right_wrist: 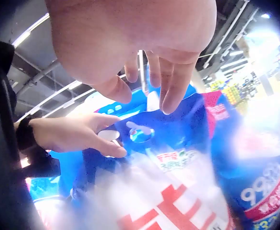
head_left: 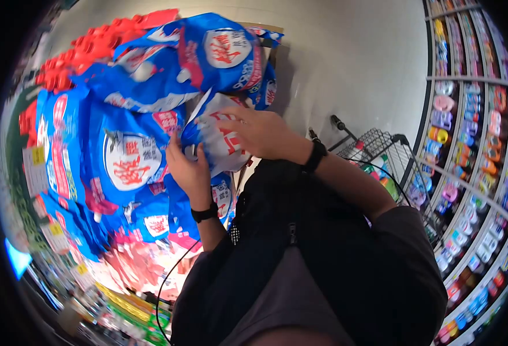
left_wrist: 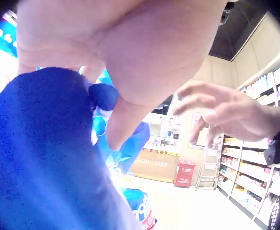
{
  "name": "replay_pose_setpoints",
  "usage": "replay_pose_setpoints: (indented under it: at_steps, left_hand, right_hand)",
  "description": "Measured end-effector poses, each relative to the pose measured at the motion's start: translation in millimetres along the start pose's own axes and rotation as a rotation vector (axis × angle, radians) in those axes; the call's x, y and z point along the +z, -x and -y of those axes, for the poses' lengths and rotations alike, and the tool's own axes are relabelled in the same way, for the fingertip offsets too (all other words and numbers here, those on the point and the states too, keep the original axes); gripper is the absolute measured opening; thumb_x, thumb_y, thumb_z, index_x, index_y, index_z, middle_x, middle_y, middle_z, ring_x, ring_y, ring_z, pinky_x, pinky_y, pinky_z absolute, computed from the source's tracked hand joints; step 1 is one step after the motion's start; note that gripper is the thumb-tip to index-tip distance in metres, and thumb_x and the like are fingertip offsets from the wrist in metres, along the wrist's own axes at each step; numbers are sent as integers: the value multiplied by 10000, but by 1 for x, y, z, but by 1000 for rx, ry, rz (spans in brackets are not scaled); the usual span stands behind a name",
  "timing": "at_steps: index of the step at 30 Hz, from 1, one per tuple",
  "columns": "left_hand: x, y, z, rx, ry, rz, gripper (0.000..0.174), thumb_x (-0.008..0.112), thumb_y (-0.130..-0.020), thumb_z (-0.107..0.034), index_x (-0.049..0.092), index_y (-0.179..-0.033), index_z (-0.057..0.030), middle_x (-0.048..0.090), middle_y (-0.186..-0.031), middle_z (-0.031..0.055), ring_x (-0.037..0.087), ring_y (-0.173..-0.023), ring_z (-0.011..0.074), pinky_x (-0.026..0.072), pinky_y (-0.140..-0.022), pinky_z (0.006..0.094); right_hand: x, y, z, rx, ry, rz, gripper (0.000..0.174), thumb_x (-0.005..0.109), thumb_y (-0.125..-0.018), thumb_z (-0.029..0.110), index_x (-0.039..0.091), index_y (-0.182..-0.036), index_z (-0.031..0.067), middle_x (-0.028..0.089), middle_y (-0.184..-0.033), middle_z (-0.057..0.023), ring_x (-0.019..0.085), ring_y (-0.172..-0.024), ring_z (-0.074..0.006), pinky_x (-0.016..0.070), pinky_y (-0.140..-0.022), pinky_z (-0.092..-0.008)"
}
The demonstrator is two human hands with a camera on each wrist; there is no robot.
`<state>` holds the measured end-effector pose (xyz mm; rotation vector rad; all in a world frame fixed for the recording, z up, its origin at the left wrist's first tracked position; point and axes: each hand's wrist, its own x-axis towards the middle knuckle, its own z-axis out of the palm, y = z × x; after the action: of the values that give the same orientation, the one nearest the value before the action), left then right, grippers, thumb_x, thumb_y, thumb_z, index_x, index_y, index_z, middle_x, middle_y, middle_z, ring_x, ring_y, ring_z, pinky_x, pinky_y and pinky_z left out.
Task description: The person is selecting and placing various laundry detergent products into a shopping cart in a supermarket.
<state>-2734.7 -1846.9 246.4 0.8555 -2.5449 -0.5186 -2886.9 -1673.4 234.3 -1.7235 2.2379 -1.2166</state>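
Observation:
A blue and white bag with red characters (head_left: 222,141) stands in front of the person among similar blue bags. The left hand (head_left: 190,173) grips its blue top edge; in the right wrist view the left hand (right_wrist: 77,134) has thumb and fingers around the edge beside an oval handle hole in the bag (right_wrist: 178,139). The right hand (head_left: 260,134) is over the bag's white face. Its fingers are spread and slightly bent in the left wrist view, where the right hand (left_wrist: 233,112) holds nothing. Large in that view, the left hand (left_wrist: 125,48) covers part of the blue bag (left_wrist: 39,143).
More blue bags (head_left: 130,155) are stacked at the left, with red containers (head_left: 81,57) behind them. A wire shopping cart (head_left: 375,147) holding goods stands to the right. Beyond it runs a long shelf of bottles (head_left: 473,132). Pink packages (head_left: 144,262) lie at the lower left.

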Motion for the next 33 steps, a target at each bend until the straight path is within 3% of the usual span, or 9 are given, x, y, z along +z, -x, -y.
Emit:
replay_pose_setpoints:
  at_steps: [6,8,12,17,19,21,24,26,33]
  left_hand:
    - [18,-60,-99,256,121,-69,611,793,-868,-127,541,-1414,-17,608,-1306,195,562,-1235,369,456,-1030,437]
    - [31,-74,-144,355,154,-81,531,788,-886,-141,585,-1362,-18,622,-1289,185,571,-1221,365,453,-1034,436]
    - [59,-76,-216,466,337,265,390,791,-868,-123,674,-1228,-28,705,-1150,168,676,-1067,347,514,-949,422]
    - [80,6,-275,730,262,520,388,787,-829,-168,706,-1194,-65,723,-1126,150,680,-1044,363,538,-912,443]
    - [87,59,-291,706,317,618,395,790,-823,-198,705,-1186,-69,717,-1105,142,668,-1053,358,524,-931,451]
    - [92,111,-306,667,396,742,405,780,-830,-228,691,-1189,-63,705,-1088,132,660,-1064,332,503,-947,451]
    - [92,185,-323,634,299,727,426,734,-865,-310,661,-1223,-91,697,-1060,95,664,-1076,273,497,-923,421]
    - [98,217,-337,628,218,821,417,731,-866,-323,655,-1209,-97,692,-1054,80,662,-1071,267,495,-922,419]
    - [106,263,-363,546,202,699,373,757,-853,-335,665,-1099,-70,694,-1019,89,665,-1042,292,490,-918,438]
  right_hand:
    - [-80,168,-47,682,-43,-320,413,672,-891,36,636,-1294,121,680,-1240,-109,720,-982,-245,591,-752,-342]
    - [-101,239,-48,1016,-83,-364,362,652,-916,40,636,-1276,68,691,-1192,-149,716,-1019,-315,588,-801,-379]
    - [-108,395,-31,1273,84,-621,289,672,-950,92,663,-1233,34,713,-1183,-142,727,-985,-253,579,-804,-360]
    - [-94,566,36,1472,253,-758,370,692,-910,80,651,-1263,-22,672,-1214,-198,642,-1139,-311,534,-930,-390]
    - [-114,623,72,1573,652,-538,446,698,-893,88,616,-1299,-74,652,-1260,-264,627,-1170,-376,503,-1014,-446]
    - [-148,710,91,1773,627,-738,518,706,-871,86,577,-1340,-91,658,-1227,-331,652,-1123,-416,503,-1017,-464]
    - [-257,745,143,2106,718,-870,299,569,-976,216,694,-1211,81,638,-1293,-257,661,-1133,-382,546,-952,-416]
    - [-329,847,167,2169,924,-335,310,558,-973,330,730,-1130,126,665,-1252,-246,653,-1170,-393,539,-975,-455]
    - [-371,897,33,1863,794,8,406,527,-976,402,733,-1152,99,673,-1260,-241,657,-1164,-398,530,-965,-481]
